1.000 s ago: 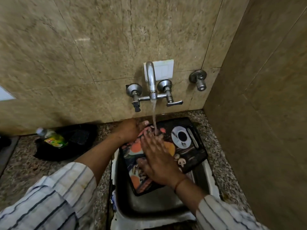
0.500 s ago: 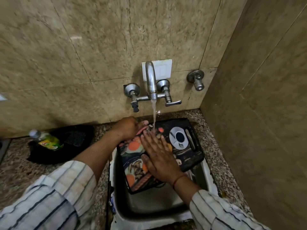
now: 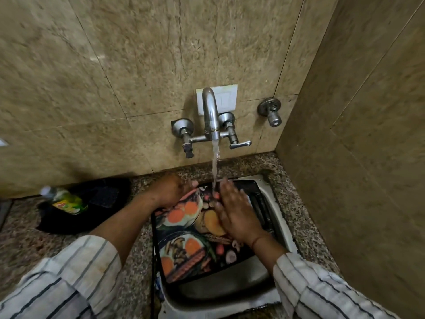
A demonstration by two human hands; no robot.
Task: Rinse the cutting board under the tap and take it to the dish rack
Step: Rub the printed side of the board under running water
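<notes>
The cutting board (image 3: 190, 247), black with printed food pictures, lies tilted across the steel sink (image 3: 230, 288). Water runs from the chrome tap (image 3: 210, 111) onto the board's far end. My left hand (image 3: 171, 191) grips the board's far left corner. My right hand (image 3: 236, 212) lies flat on the board's upper right part, fingers spread under the stream, and hides the coffee-cup picture there. No dish rack is in view.
A green dish soap bottle (image 3: 66, 200) lies in a black tray (image 3: 57, 224) on the granite counter to the left. A second wall valve (image 3: 271, 112) sits right of the tap. A tiled side wall (image 3: 356, 157) closes in the right side.
The board has turned and slid toward me, its long side now running front to back. My right hand has moved up and right across it, over the cup picture.
</notes>
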